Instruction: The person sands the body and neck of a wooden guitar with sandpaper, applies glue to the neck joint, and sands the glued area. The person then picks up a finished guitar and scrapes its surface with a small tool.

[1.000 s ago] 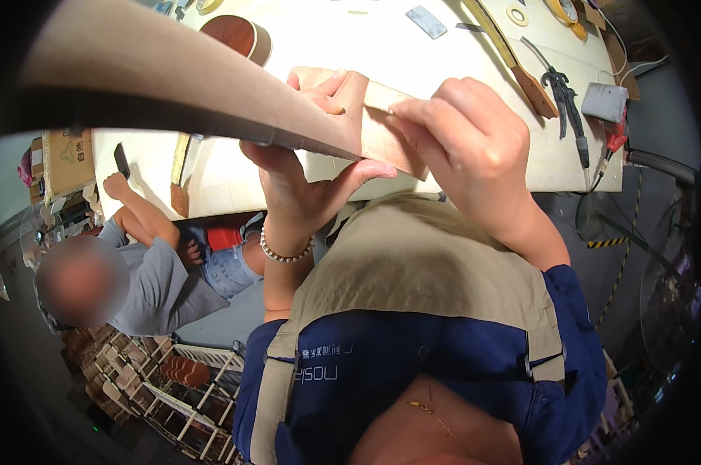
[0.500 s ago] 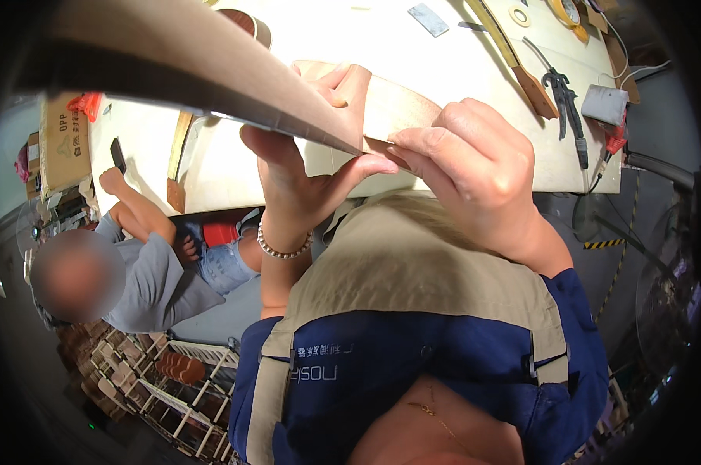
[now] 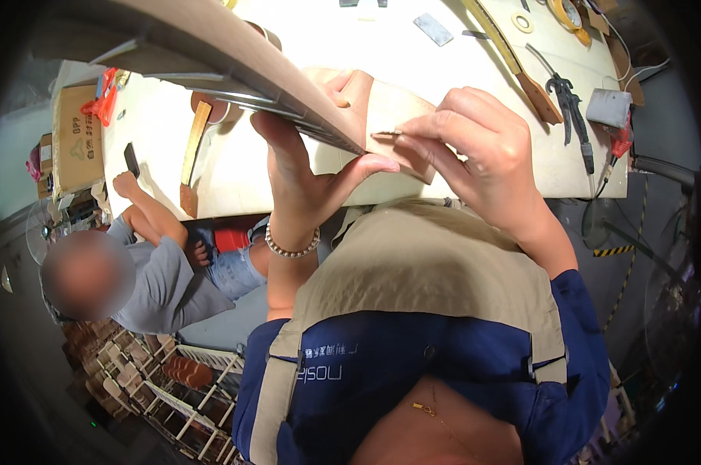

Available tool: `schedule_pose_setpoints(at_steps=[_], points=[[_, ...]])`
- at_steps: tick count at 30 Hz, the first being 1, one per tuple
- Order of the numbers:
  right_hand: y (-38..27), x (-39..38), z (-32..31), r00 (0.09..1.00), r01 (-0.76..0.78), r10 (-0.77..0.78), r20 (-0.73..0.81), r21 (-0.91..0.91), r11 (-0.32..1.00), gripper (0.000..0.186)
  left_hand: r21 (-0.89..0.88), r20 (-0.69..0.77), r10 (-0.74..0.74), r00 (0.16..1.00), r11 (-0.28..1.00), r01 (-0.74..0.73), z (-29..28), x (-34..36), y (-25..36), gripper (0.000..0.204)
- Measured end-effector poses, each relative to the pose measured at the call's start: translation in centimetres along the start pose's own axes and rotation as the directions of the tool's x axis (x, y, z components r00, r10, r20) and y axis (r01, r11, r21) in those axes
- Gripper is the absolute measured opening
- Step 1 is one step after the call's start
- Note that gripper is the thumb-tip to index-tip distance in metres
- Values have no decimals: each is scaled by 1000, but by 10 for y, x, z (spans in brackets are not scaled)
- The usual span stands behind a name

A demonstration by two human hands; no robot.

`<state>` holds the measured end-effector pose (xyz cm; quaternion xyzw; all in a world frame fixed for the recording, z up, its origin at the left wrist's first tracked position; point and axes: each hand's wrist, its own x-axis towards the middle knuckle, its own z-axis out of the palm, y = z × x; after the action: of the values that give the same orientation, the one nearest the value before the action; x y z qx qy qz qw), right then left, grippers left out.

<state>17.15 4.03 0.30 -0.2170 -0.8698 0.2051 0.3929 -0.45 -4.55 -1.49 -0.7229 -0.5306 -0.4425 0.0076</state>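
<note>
The right hand (image 3: 474,143) pinches a small dark sliver (image 3: 387,134) between thumb and forefinger, tips closed on it, over the broad pale end of a long neck (image 3: 319,105); whether the sliver touches the wood I cannot tell. The wrist is bent, other fingers curled. The left hand (image 3: 300,170) clasps the neck just beside, thumb stretched along the near side, fingertips over the far one, a beaded bracelet (image 3: 292,244) at the wrist. The neck is held above the middle of the table's (image 3: 474,182) near edge and slants up to the left, hiding part of the tabletop.

Toward the table's right edge lie a second neck (image 3: 513,62), one air gun (image 3: 571,116) and, near the right corner, one grey block (image 3: 608,106). Farther in are one slab (image 3: 433,29) and two tape rolls (image 3: 523,22). A third neck (image 3: 195,159) lies near the left corner, where one co-worker's hand (image 3: 124,184) holds a dark block (image 3: 131,158). One carton (image 3: 79,143) stands by the left edge.
</note>
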Motion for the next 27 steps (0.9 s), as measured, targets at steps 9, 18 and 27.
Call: schedule_pose_setpoints(at_steps=[9,18,27], points=[[32,-29,-14,889,-440,457,-25,226,869,8,-195,-166,-126,978,976,93,4,2,-10,131],[225,-59,95,876,-478,475,-82,-281,832,29,-754,-324,-327,888,656,-33,-29,37,-27,54],[266,27,129,668,-608,741,76,-518,601,33,-707,-303,-303,904,708,1,-33,80,-37,31]])
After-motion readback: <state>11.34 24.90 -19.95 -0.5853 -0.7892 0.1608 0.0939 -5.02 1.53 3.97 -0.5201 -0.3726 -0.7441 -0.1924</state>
